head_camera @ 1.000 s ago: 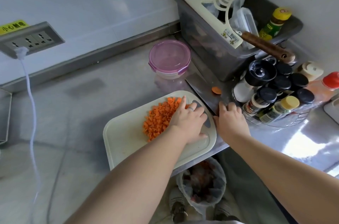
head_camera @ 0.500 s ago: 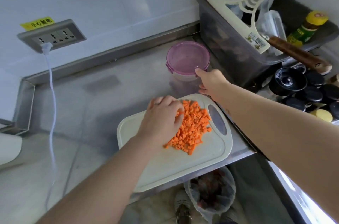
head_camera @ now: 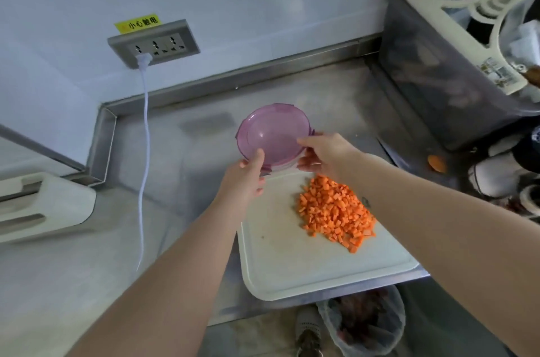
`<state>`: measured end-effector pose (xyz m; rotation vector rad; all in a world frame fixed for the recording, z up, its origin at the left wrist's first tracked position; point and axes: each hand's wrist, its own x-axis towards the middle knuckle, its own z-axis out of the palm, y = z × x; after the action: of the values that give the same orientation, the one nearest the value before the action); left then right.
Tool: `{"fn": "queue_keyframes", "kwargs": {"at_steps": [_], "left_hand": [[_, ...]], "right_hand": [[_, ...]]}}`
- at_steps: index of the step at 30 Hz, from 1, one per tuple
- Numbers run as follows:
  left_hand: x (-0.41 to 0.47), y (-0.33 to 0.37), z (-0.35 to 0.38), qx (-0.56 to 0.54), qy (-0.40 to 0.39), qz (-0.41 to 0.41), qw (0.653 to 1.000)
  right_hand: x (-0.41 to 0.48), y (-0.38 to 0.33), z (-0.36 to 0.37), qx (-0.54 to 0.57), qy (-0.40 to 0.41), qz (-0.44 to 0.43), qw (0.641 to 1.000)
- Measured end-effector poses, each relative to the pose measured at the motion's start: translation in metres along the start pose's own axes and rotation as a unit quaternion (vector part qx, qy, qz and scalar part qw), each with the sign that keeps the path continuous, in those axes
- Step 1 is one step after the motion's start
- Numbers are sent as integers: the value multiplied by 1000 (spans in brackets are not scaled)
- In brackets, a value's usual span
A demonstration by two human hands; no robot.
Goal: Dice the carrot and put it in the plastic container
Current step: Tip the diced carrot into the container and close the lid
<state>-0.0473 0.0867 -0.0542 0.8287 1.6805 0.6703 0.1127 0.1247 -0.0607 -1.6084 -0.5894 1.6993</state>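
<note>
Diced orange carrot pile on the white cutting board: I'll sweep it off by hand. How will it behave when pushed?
The pile of diced orange carrot is many small loose cubes, so it will probably spread rather than slide together. The cubes look flat-sided, so they should hardly roll. The white cutting board looks smooth; strays may skid off.

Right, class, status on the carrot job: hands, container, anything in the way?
Left hand and right hand grip the plastic container. Diced carrot heaped on the cutting board. Purple lid on top; open or sealed, cannot tell.
</note>
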Motion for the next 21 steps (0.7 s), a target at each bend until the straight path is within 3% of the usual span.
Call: {"fn": "queue_keyframes", "kwargs": {"at_steps": [5, 8, 16, 21], "left_hand": [[11, -6, -8, -162, 29, -73, 984], [14, 1, -4, -211, 32, -93, 972], [14, 2, -7, -152, 20, -41, 987], [7, 14, -27, -124, 8, -3, 992]], "right_hand": [[-3, 12, 9, -9, 1, 9, 1000], [-1, 13, 15, -28, 58, -21, 998], [-7, 6, 16, -49, 48, -16, 998], [-25, -16, 19, -33, -21, -55, 998]]}}
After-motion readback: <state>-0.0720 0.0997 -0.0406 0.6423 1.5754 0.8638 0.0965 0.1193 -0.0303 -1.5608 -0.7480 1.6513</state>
